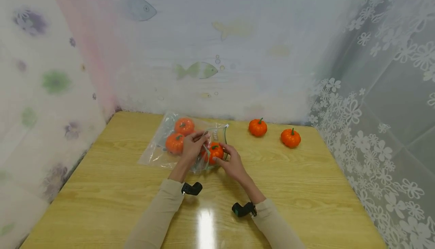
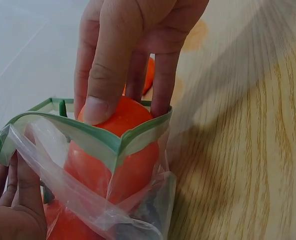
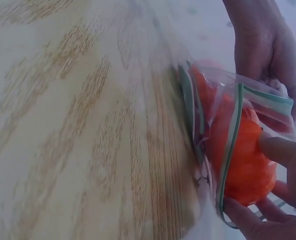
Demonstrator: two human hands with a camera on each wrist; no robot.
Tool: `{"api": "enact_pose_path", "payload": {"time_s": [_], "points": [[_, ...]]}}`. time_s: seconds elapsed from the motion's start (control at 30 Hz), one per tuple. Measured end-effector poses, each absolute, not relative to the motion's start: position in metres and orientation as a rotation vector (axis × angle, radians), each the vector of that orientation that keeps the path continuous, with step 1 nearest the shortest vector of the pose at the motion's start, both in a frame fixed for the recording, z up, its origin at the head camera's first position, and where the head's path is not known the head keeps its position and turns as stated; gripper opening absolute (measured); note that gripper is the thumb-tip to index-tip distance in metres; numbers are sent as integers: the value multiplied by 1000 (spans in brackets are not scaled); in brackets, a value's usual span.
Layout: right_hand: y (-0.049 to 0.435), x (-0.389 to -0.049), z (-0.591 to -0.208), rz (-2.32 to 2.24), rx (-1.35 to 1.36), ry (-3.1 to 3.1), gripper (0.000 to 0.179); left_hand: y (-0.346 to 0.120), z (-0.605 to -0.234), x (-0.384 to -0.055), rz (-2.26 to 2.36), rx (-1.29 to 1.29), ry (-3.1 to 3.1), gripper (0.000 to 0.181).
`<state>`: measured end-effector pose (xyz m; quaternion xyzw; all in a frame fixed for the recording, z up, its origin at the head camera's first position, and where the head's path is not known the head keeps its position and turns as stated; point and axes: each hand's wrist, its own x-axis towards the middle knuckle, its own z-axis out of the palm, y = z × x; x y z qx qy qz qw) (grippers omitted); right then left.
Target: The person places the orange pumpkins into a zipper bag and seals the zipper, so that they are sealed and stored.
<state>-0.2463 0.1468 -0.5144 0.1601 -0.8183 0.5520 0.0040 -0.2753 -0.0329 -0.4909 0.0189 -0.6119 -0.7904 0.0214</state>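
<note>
A clear zip bag point(image 1: 154, 151) with a green-edged mouth lies on the table. Inside it are two orange toy pumpkins point(image 1: 184, 126) with green stems. My left hand point(image 1: 192, 147) pinches the bag's edge on the left side of the opening. At the mouth, my right hand point(image 1: 235, 163) grips another orange pumpkin point(image 3: 249, 167) between thumb and fingers. That pumpkin sits partly within the green zip strip point(image 2: 95, 131), its lower part seen through the plastic in the left wrist view.
Two more orange pumpkins, one nearer the middle point(image 1: 257, 128) and one farther right point(image 1: 290, 138), stand at the back right of the wooden table point(image 1: 299, 188). Patterned curtains point(image 1: 217, 90) enclose the back and sides. Each wrist wears a small black camera point(image 1: 192, 189).
</note>
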Motion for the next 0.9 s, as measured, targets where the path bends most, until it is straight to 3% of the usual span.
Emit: {"api": "enact_pose_path", "payload": {"time_s": [0.9], "points": [[119, -266, -514, 1664, 667, -2543, 39, -30, -485, -272, -2476, 71, -1907, 29]]}}
